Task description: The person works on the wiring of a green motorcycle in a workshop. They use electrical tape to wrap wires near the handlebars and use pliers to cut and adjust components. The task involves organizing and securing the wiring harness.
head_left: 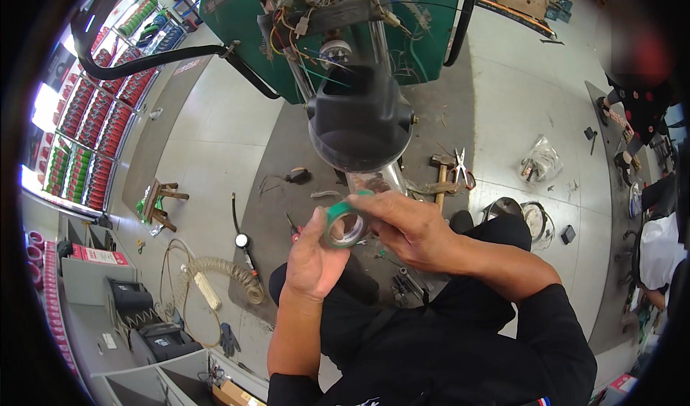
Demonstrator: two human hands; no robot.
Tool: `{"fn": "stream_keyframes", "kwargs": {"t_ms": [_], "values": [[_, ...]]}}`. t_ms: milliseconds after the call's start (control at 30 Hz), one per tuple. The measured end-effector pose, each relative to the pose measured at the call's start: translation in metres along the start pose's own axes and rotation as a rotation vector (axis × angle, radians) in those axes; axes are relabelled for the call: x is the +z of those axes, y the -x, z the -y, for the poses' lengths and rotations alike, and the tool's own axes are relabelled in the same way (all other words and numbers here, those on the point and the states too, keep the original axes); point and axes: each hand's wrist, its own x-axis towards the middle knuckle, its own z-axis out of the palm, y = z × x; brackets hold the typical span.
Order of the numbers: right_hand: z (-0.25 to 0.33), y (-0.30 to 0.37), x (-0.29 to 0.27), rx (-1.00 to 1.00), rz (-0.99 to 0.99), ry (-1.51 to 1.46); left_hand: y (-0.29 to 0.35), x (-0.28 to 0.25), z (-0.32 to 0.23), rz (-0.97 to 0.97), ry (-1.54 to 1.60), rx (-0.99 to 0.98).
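Note:
Between my hands is a roll of green tape (335, 213), its round core facing up toward me. My left hand (316, 262) is closed on the roll's left side, thumb along its edge. On the opposite side, the fingers of my right hand (413, 226) are bent in and pinch the roll's upper right edge. Just beyond them stands a black headlight housing (359, 122) fixed between two metal fork tubes. Above it, loose coloured wires and connectors (302, 25) hang in front of a green panel (424, 43).
A hammer (441, 163) and scissors (461, 167) lie on the dark mat right of the housing. Sockets and small tools (407, 284) lie near my knees. A coiled air hose (230, 268) and pressure gauge (241, 241) are at left, a wooden stool (162, 203) beyond. Black handlebars (165, 55) spread overhead.

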Motion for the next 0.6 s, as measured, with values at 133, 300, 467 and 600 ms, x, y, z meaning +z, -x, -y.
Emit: {"fn": "stream_keyframes", "kwargs": {"t_ms": [133,300,467,600], "values": [[-0.011,0.007,-0.007,0.032,0.000,0.081,-0.011,-0.006,0.016,-0.091,0.018,-0.031],[-0.020,0.005,-0.007,-0.043,-0.006,0.222,-0.009,-0.011,0.017,-0.001,0.065,-0.070],[-0.037,0.012,-0.007,-0.006,0.159,0.418,0.000,-0.007,0.031,-0.112,-0.489,0.175],[-0.039,0.015,-0.001,0.095,0.205,0.380,0.010,-0.010,0.042,-0.152,-1.451,0.595]]}}
